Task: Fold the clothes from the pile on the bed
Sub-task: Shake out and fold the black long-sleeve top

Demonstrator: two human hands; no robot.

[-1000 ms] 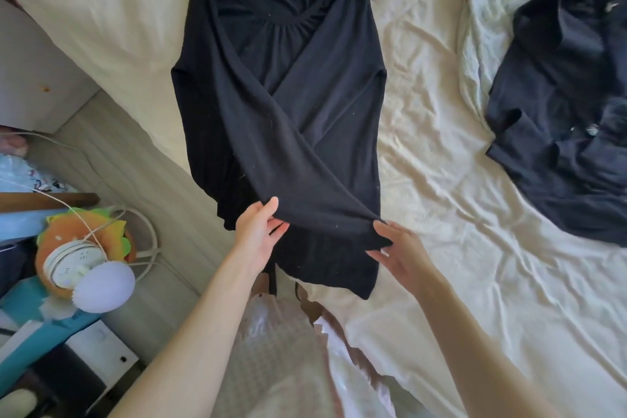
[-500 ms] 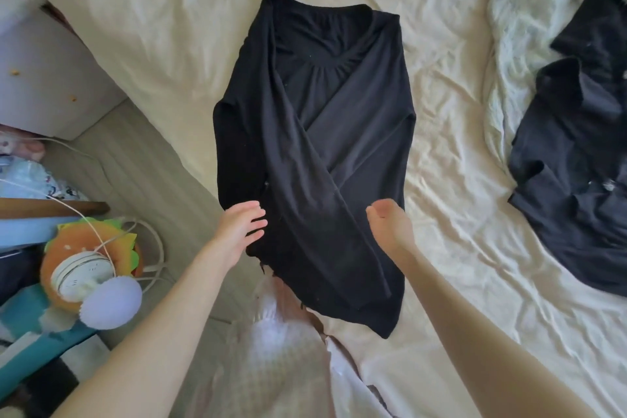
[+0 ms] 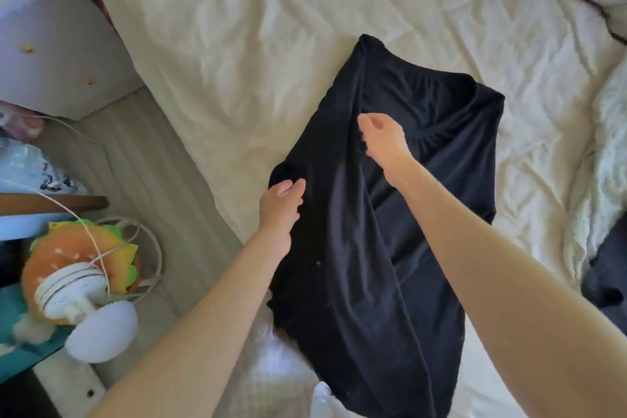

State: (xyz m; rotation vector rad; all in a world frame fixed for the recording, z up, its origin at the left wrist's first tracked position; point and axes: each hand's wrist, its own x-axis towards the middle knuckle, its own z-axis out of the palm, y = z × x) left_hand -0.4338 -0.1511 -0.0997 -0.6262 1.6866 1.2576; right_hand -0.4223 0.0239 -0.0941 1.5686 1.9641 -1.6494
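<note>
Black top (image 3: 400, 248) lies flat on the bed (image 3: 271, 44), sleeves crossed inward for folding, its left edge pinched by the left hand (image 3: 280, 210) while the right hand (image 3: 383, 139) hovers loosely curled, holding nothing.

No text, label, brand, number or sign can be read anywhere in view. The black top (image 3: 390, 231) the hands grip shows no tag or print. Things left of the grip carry only blurred, unreadable markings

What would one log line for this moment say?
step: folding black top | left hand: grips its left edge | right hand: over its upper part, grip unclear | place: bed
</note>
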